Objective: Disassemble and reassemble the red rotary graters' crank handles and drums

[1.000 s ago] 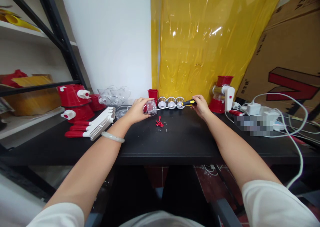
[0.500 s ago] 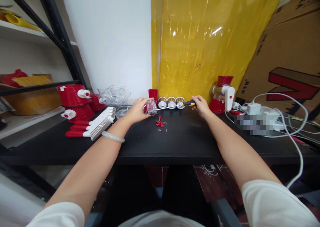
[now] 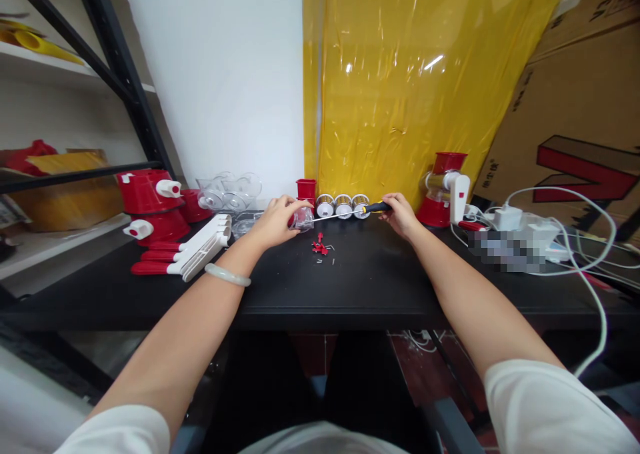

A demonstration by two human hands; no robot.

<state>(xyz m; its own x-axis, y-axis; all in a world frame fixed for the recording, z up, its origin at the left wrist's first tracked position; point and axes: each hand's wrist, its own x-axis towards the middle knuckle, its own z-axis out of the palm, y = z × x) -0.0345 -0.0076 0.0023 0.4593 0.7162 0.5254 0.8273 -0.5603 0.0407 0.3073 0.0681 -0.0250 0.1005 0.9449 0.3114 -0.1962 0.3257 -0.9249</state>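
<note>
My left hand [image 3: 277,221] is closed around a clear plastic part [image 3: 303,219] with some red in it, held just above the black table. In my right hand [image 3: 399,215] is a screwdriver [image 3: 376,207] with a black and yellow handle, gripped by the handle's end. Its long shaft points left, and the tip meets the clear part's right side. Whether the tip sits in a screw is too small to tell. Below lie small red plastic pieces [image 3: 320,247] and a few small metal bits [image 3: 330,247].
Three metal drums [image 3: 343,206] and a red hopper [image 3: 306,189] stand behind. White cranks with red handles [image 3: 200,249], red bases [image 3: 150,204] and clear housings [image 3: 230,191] are left. An assembled red grater [image 3: 443,191], chargers and white cables [image 3: 507,215] are right.
The clear part has tilted a little in my left hand, whose fingers now reach further over its top. The screwdriver's handle has turned and my right fingers have shifted slightly.
</note>
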